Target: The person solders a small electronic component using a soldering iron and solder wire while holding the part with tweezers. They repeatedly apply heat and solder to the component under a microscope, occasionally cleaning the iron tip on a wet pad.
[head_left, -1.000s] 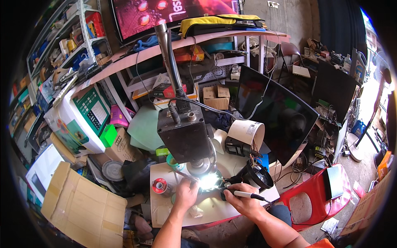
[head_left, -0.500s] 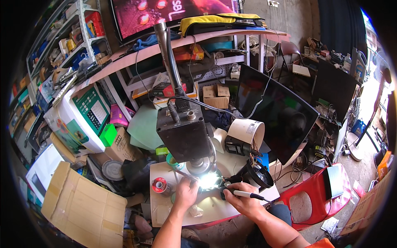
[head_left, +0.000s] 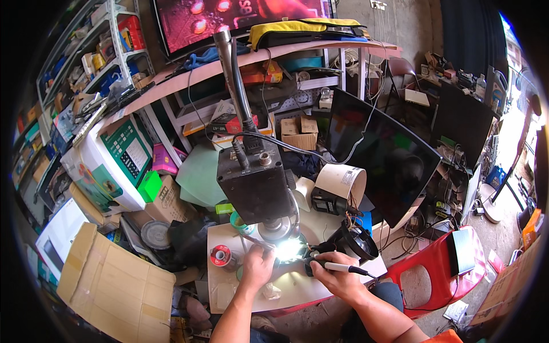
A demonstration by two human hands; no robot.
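Under the black microscope, bright light falls on a small work area, where glare hides most of the piece being worked on. My left hand is closed at the left of the glow, with a thin, dark, tweezer-like tool sticking out above the fingers. From the right, my right hand grips a soldering iron with a white handle and a black cord end. Its tip is lost in the glare. A solder spool stands left of my left hand on the pale board.
A round black speaker-like part sits close beyond my right hand. Behind it leans a dark screen panel. An open cardboard box lies at left, a red plastic stool at right. A large screen shows a magnified picture.
Both hands keep their places and grips. The magnified picture on the large screen has shifted slightly.
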